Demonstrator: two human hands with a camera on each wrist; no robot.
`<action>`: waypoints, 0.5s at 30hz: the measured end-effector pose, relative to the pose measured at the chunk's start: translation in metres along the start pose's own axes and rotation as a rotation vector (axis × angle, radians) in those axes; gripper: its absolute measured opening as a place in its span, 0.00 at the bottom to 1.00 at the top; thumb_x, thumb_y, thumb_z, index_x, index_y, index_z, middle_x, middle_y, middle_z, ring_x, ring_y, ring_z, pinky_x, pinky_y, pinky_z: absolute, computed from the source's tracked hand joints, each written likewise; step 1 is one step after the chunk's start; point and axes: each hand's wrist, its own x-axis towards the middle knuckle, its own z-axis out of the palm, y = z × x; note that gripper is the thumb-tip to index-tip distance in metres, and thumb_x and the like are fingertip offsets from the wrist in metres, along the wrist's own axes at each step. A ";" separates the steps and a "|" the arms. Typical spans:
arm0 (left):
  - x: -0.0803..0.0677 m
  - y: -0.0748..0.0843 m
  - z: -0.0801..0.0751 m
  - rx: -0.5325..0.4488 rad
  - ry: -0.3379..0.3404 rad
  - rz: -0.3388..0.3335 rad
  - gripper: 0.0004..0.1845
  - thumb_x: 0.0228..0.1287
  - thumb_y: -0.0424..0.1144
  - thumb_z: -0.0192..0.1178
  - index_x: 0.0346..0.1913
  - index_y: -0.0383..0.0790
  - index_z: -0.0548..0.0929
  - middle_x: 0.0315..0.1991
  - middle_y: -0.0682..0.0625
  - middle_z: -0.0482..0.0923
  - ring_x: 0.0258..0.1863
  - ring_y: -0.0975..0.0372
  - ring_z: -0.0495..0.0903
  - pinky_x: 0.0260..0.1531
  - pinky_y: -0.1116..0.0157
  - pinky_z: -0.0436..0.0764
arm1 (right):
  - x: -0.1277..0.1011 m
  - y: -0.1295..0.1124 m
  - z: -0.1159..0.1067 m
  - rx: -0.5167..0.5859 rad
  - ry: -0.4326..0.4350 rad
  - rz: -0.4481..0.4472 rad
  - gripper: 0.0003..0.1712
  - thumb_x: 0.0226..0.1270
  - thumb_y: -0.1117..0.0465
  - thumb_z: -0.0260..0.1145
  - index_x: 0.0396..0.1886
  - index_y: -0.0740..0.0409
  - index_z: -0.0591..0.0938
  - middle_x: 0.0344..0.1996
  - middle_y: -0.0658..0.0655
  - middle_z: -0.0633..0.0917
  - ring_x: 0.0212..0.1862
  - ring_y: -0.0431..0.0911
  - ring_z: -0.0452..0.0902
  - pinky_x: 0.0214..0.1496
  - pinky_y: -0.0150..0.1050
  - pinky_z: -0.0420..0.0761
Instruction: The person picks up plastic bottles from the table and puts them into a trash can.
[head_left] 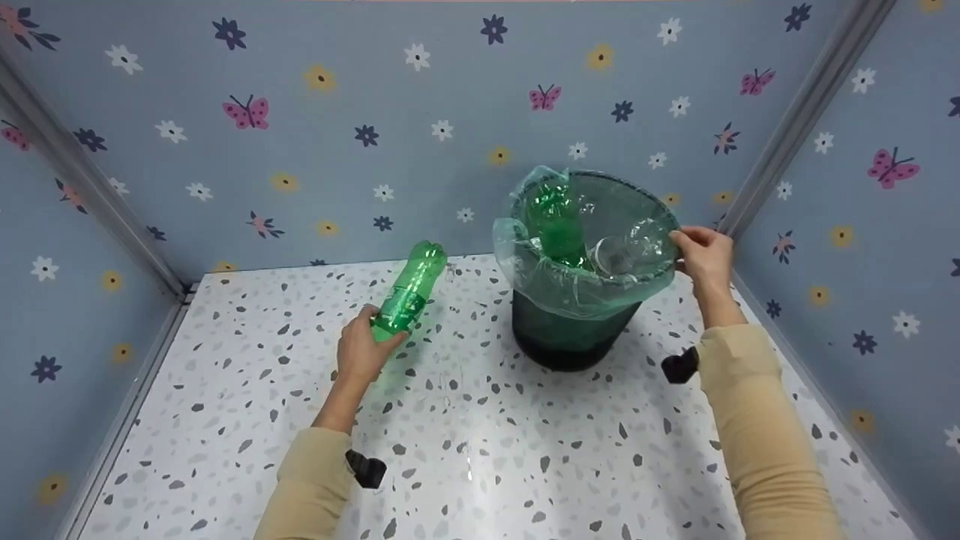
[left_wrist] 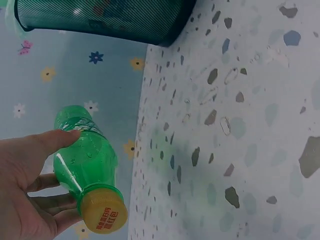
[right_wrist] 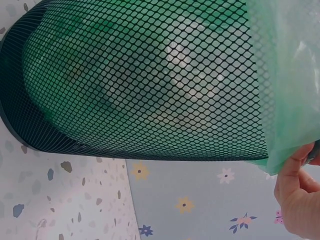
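Observation:
My left hand (head_left: 364, 349) grips a green plastic bottle (head_left: 411, 289), its base pointing away toward the back wall. The left wrist view shows the bottle's yellow cap (left_wrist: 104, 210) with red print, the thumb on one side and fingers behind. At the right, my right hand (head_left: 705, 255) pinches the rim of a black mesh trash can (head_left: 577, 330) where a pale green bag (head_left: 570, 292) folds over it. Inside the can stand another green bottle (head_left: 559, 229) and clear plastic pieces (head_left: 619, 255). Through the mesh, the right wrist view shows the contents only dimly.
A white speckled surface (head_left: 465, 435) lies under the can. Blue walls (head_left: 435, 97) printed with flowers and butterflies enclose it at the back and both sides, with grey metal strips (head_left: 802, 112) at the corners.

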 end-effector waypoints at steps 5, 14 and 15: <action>-0.010 0.020 -0.005 -0.048 0.023 0.016 0.32 0.48 0.44 0.66 0.54 0.32 0.70 0.45 0.37 0.74 0.43 0.49 0.74 0.39 0.52 0.73 | 0.000 -0.001 0.001 -0.003 0.004 0.010 0.11 0.60 0.63 0.58 0.41 0.64 0.76 0.29 0.53 0.74 0.26 0.38 0.72 0.25 0.27 0.76; -0.028 0.061 -0.017 -0.130 0.089 0.130 0.30 0.47 0.45 0.67 0.54 0.35 0.72 0.42 0.41 0.75 0.36 0.53 0.75 0.32 0.58 0.76 | 0.000 -0.001 0.001 -0.011 0.013 0.015 0.13 0.60 0.63 0.58 0.43 0.67 0.75 0.28 0.52 0.74 0.24 0.37 0.72 0.24 0.26 0.76; -0.030 0.065 -0.019 -0.141 0.095 0.142 0.30 0.47 0.45 0.67 0.53 0.35 0.72 0.41 0.42 0.75 0.35 0.54 0.75 0.31 0.58 0.76 | 0.000 -0.001 0.001 -0.012 0.014 0.015 0.13 0.60 0.63 0.58 0.43 0.67 0.75 0.28 0.52 0.74 0.24 0.37 0.72 0.23 0.26 0.76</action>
